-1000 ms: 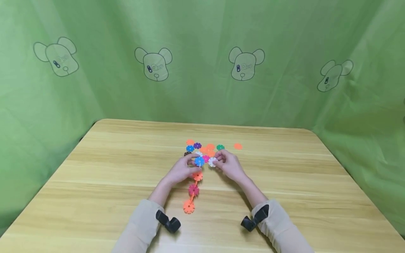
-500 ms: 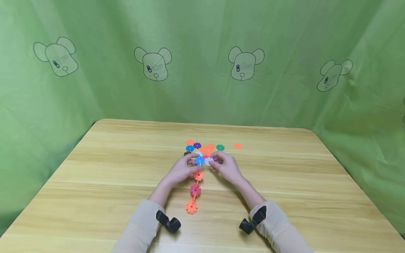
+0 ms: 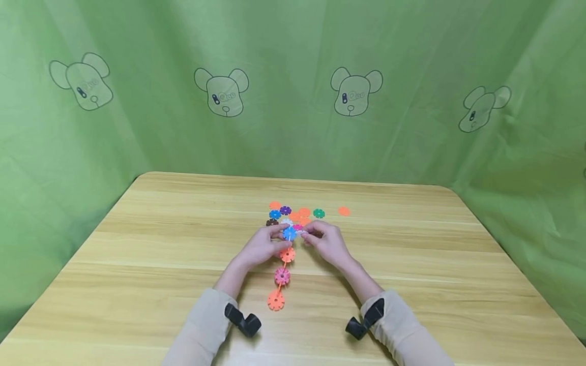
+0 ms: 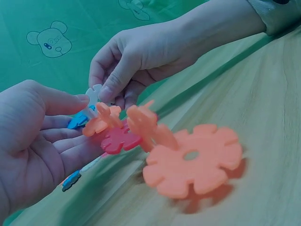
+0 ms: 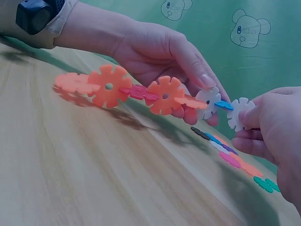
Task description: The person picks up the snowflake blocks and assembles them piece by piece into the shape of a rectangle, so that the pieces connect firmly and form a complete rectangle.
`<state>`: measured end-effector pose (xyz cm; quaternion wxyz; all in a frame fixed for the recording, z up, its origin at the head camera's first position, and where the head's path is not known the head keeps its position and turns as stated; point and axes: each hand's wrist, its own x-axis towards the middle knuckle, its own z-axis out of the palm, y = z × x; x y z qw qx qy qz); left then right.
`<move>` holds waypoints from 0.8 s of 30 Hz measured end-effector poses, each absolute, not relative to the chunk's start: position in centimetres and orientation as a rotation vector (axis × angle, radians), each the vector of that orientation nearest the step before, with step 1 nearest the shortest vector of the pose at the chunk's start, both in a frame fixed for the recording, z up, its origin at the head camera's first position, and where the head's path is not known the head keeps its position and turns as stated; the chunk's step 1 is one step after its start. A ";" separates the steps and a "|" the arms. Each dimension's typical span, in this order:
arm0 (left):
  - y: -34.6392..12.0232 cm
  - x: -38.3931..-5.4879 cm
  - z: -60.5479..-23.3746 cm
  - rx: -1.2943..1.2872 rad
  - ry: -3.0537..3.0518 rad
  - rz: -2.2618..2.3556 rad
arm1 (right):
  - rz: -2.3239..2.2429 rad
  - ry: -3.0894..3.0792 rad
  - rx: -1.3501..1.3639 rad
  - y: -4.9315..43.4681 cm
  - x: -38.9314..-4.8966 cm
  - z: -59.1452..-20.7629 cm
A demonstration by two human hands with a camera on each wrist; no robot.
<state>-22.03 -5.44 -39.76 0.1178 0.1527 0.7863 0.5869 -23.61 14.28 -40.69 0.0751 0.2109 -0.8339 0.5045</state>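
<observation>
My left hand [image 3: 263, 246] holds the far end of a chain of interlocking notched plastic discs, thumb and fingers near a white disc [image 5: 203, 108] and the blue disc [image 3: 289, 233]. Orange and pink discs trail back from it toward me, down to a big orange disc [image 4: 162, 167] at the near end. My right hand [image 3: 328, 244] pinches another white disc [image 5: 234, 118] between thumb and fingers. Its notched edge is right at the rim of the blue disc, and the two stand at an angle to each other. The thumb covers part of this white disc.
Behind the hands, loose discs lie on the wooden table [image 3: 412, 254]: orange, purple [image 3: 286, 210], blue, black [image 3: 272, 222], white, pink and green [image 3: 319, 213]. One orange disc [image 3: 344, 211] lies apart on the right. Green curtain [image 3: 293, 142] stands behind the table.
My right hand has moved left, bringing its white disc to the blue one. That disc has turned from face-on to nearly edge-on. The hanging chain has swung slightly; the left hand stays put.
</observation>
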 end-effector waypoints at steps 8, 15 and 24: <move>-5.6 -22.8 -40.6 0.483 2.320 1.667 | 1.525 -2.476 0.652 13.6 -22.1 -38.8; -5.4 -22.9 -40.8 0.496 2.300 1.672 | 1.534 -2.462 0.649 14.3 -24.0 -41.5; -5.4 -22.9 -40.9 0.517 2.280 1.677 | 1.440 -2.467 0.703 14.4 -24.0 -41.5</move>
